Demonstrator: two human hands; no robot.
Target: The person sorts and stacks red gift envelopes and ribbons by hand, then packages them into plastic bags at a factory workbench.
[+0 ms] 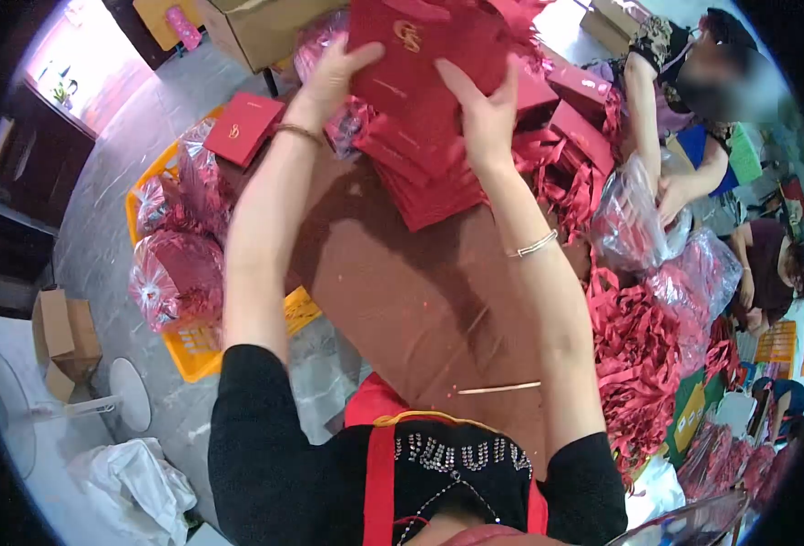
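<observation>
Both arms reach forward over the brown table [375, 273]. A red gift bag [408, 77] with a gold emblem is held up between my hands at the far side. My left hand [336, 80] grips its left edge, thumb on the front face. On the right edge, my right hand [486, 109] closes with the thumb on the front; its other fingers are partly hidden. Below the held bag lies a stack of flat red gift bags [420, 187], fanned out on the table. More red bags with ribbons [580, 136] are heaped beside my right hand.
On the left, a yellow crate [188, 364] holds plastic-wrapped red bundles [179, 278], with a red box [243, 127] nearby. A thin stick [499, 388] lies near my right arm. Red ribbons [634, 355] pile up at right, where another person's hands [671, 196] handle a clear plastic bag [634, 223].
</observation>
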